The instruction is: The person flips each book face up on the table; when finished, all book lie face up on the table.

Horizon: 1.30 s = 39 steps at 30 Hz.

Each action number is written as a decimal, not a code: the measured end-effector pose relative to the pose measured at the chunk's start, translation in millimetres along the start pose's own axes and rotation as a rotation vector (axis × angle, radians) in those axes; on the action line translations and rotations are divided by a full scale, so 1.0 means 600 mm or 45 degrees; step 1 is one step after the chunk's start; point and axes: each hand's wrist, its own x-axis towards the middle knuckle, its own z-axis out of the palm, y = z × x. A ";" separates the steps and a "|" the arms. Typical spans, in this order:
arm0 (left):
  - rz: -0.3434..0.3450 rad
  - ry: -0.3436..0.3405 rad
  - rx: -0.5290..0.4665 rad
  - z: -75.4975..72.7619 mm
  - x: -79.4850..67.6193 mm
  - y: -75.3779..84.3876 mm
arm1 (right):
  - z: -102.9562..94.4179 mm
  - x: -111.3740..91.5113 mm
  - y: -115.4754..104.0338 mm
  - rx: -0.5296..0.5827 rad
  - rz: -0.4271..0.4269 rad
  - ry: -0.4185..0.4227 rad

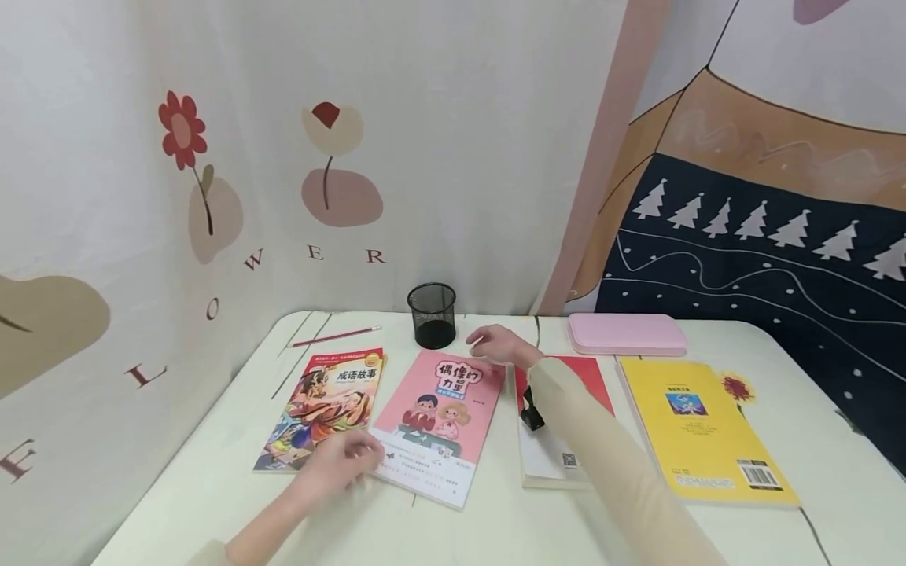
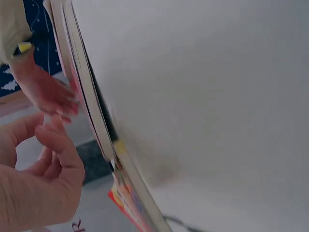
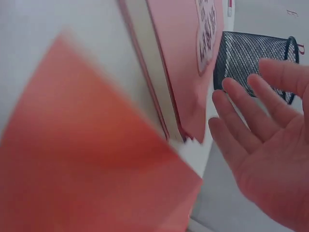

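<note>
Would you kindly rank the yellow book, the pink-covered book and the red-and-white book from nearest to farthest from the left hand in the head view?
From the left hand:
1. Pink-covered book, just to its right.
2. Red-and-white book, farther right.
3. Yellow book, farthest right.

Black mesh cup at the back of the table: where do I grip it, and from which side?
Black mesh cup: probably the side wall, just below the rim, from its right. It stands upright, round-walled and open-topped, so a wrap grip should suit. The right hand is open on that side; the red pencil lies to the left, the pink book in front.
</note>
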 end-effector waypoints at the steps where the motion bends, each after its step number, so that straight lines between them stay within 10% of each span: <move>1: -0.001 0.068 0.065 -0.004 0.004 0.000 | -0.004 -0.003 0.000 0.007 0.025 0.014; 6: 0.010 0.184 0.222 -0.019 0.021 -0.013 | -0.020 -0.023 0.013 0.016 0.150 0.040; 19: -0.080 0.090 0.159 -0.023 0.032 -0.031 | -0.031 -0.068 0.035 0.030 0.286 -0.044; 39: 0.064 -0.043 0.334 -0.016 0.021 -0.037 | -0.007 -0.056 0.034 0.080 0.272 -0.044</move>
